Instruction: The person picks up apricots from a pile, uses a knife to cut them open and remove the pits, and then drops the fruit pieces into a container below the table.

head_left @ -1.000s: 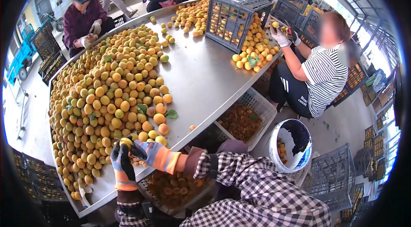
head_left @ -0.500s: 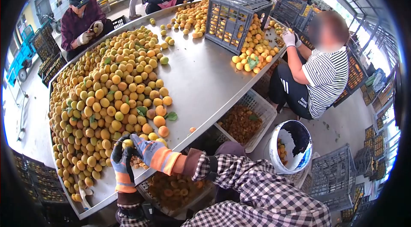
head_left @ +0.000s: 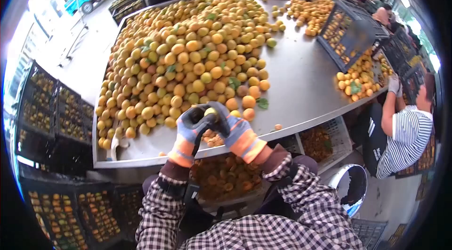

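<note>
Both gloved hands meet over the near edge of the metal table (head_left: 294,80). My left hand (head_left: 190,130) has its fingers curled around a yellow-green apricot (head_left: 210,112). From the other side, my right hand (head_left: 237,130) closes on the same apricot, its dark fingertips right against the fruit. Much of the apricot is hidden by the gloves. Under the hands lies a small heap of orange-brown pieces (head_left: 213,139). Just beyond, a large pile of apricots (head_left: 188,61) with a few green leaves covers the table's left and middle.
Below the table edge are a crate of apricot pieces (head_left: 226,177) and a pale crate of brown pieces (head_left: 341,139). A white bucket (head_left: 360,193) stands right. Stacked crates (head_left: 54,104) fill the left. A tilted grey crate (head_left: 346,35) spills apricots. Several people sit around the table.
My view has swung left, so the table and pile appear farther right. Both hands stay together at the apricot, now more squarely in front of me.
</note>
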{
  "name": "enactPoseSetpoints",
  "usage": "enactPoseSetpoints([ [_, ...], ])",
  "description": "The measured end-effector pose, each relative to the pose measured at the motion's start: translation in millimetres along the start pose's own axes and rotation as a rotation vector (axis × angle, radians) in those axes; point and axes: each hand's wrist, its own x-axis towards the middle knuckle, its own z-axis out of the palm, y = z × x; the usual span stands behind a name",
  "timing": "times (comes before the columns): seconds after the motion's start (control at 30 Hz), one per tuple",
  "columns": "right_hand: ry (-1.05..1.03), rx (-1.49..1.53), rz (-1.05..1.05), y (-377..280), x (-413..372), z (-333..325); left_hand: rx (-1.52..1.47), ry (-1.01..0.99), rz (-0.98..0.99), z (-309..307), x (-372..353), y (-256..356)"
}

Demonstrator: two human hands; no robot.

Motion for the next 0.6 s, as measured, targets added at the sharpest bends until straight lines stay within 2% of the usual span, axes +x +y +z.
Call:
enactPoseSetpoints([
  [0.17,0.052,0.064,-0.151,6.0,6.5,8.3,-0.028,0.016,-0.002,-2.2,-3.0,1.8],
  [0.23,0.028,0.074,-0.117,5.5,5.3,9.3,-0.091,0.031,-0.050,-0.5,-3.3,3.0],
  [0.27,0.007,0.084,-0.080,4.6,3.8,9.1,-0.016,0.044,-0.083,0.5,-4.9,5.6],
  [0.43,-0.029,0.101,-0.040,0.7,2.1,9.0,-0.157,0.037,-0.065,-2.0,-7.1,-17.9],
  [0.5,0.002,0.332,-0.014,5.6,5.7,10.8,-0.068,0.065,0.054,-3.3,-6.9,-23.0],
  [0.53,-0.034,0.567,0.049,8.1,10.0,9.7,-0.095,0.040,0.007,-3.6,-9.5,-18.1],
  [0.6,-0.040,0.596,0.068,3.9,11.9,-2.1,-0.128,-0.013,-0.058,-5.0,-11.8,-4.6],
])
